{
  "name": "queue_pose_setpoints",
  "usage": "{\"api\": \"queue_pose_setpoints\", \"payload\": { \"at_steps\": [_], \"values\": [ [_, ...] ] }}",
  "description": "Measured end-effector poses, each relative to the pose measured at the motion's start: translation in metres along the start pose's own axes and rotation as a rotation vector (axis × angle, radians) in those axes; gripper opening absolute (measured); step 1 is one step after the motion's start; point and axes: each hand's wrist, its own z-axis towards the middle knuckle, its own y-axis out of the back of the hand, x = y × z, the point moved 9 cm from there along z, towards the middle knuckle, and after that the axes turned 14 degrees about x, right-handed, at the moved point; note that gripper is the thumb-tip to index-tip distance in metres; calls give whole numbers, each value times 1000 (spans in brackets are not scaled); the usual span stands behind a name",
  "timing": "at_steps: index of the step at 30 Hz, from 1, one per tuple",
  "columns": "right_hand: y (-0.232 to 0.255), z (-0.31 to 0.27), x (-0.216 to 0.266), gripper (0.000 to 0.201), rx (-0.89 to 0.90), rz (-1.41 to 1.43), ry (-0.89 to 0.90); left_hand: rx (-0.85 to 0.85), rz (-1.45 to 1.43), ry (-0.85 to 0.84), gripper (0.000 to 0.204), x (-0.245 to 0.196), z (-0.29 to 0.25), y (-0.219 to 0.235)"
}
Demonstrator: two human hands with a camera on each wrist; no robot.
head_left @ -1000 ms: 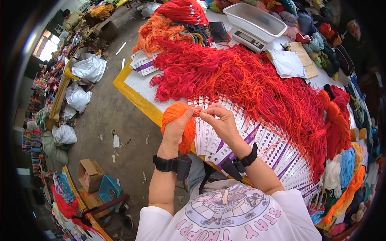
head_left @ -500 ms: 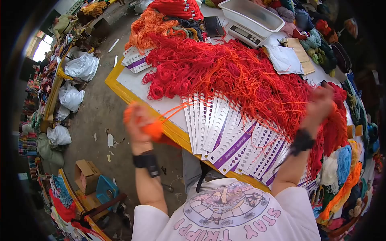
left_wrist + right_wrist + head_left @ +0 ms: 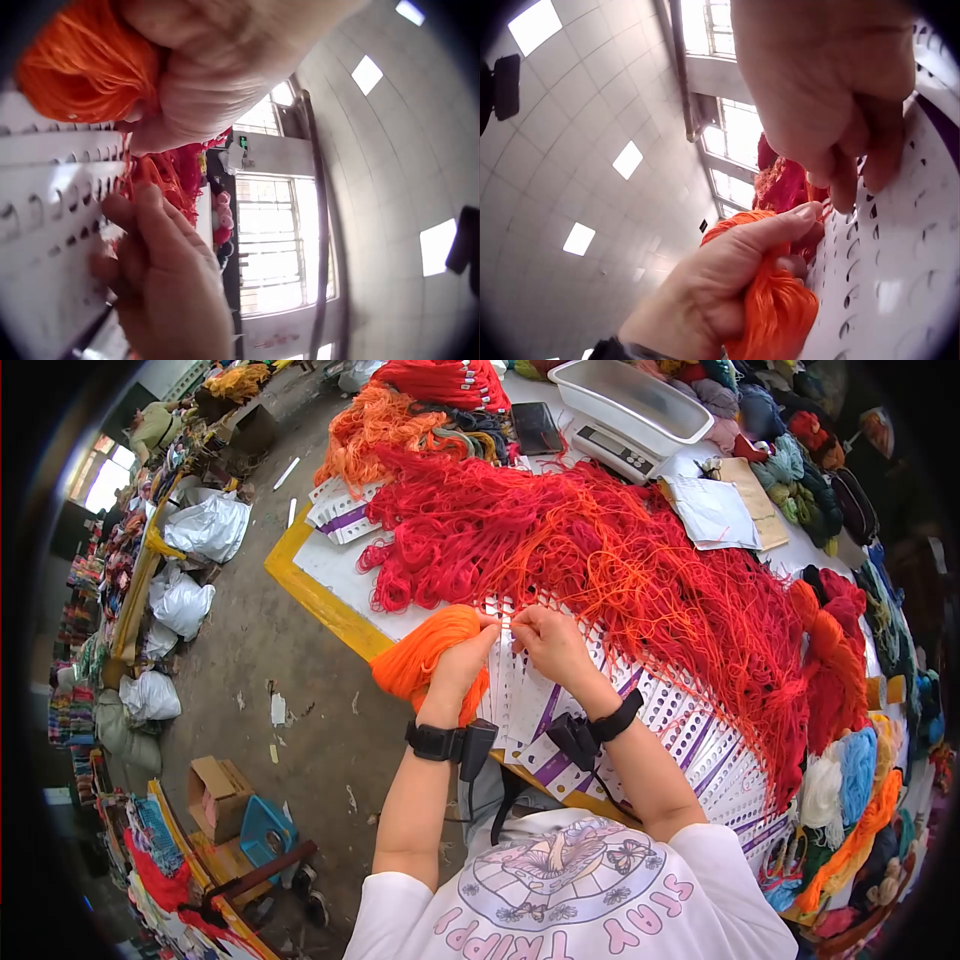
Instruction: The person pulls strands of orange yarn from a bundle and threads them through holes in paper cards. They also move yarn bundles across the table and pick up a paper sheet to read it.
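My left hand (image 3: 462, 668) grips a bundled skein of orange yarn (image 3: 418, 653), which bulges out on both sides of the palm. Close beside its fingertips, my right hand (image 3: 553, 644) has thumb and fingers drawn together at thin orange strands (image 3: 129, 159); the pinch itself is partly hidden. Both hands are above white cards with punched holes (image 3: 889, 262), fanned along the near table edge. Beyond them spreads a large tangled heap of red and orange yarn (image 3: 600, 550), its loose threads running down over the cards.
A digital scale (image 3: 612, 452) bearing a clear plastic tray (image 3: 640, 400) stands at the back, near a dark flat device (image 3: 536, 428) and papers (image 3: 708, 512). Yarn skeins (image 3: 855, 760) lie at the right. The table has a yellow edge (image 3: 325, 600); white bags (image 3: 205, 525) lie off to the left.
Half a second ago my hands were spread wide, with orange strands stretched from the left hand towards the heap. Now they are back together over the cards, much as one second ago.
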Motion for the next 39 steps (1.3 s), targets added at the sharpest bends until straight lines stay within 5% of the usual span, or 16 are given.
{"api": "queue_pose_setpoints", "payload": {
  "at_steps": [2, 5, 8, 11, 15, 18, 22, 28, 31, 34, 35, 39],
  "values": [
    [2, 1, -11, 18, -66, 167, -47, -93, 184, -212, 9, -15, 2, 7],
    [3, 0, -18, 18, -73, 269, -102, -22, 681, -279, 13, -26, 3, -1],
    [4, -1, -20, 19, -78, 267, -106, -140, 1061, -334, 15, -31, 7, -1],
    [5, -3, -18, 20, -109, 217, -94, -429, 578, -294, 20, -30, -5, 40],
    [6, -4, -17, 21, -138, 178, -100, -278, 274, -193, 22, -15, -15, 40],
    [1, -1, -26, 21, -132, 232, -97, -53, 95, 237, 19, 1, -26, 8],
    [0, -1, -22, 20, -111, 188, -123, 74, 260, 109, 27, 20, -1, 10],
    [4, -4, -5, 15, -207, 48, -58, 21, 334, 89, 23, 11, 1, 10],
    [8, -6, 5, 13, -253, -39, -18, 70, -72, 257, 17, 17, -9, 7],
    [7, -4, 12, 11, -262, -127, 54, 167, -422, 234, 13, 15, -4, -1],
    [7, -5, 16, 11, -256, -128, 81, 275, -442, 215, 12, 9, -3, -9],
    [6, -1, 20, 10, -199, -131, 153, 275, -533, 236, 9, 22, 3, -11]
  ]
}}
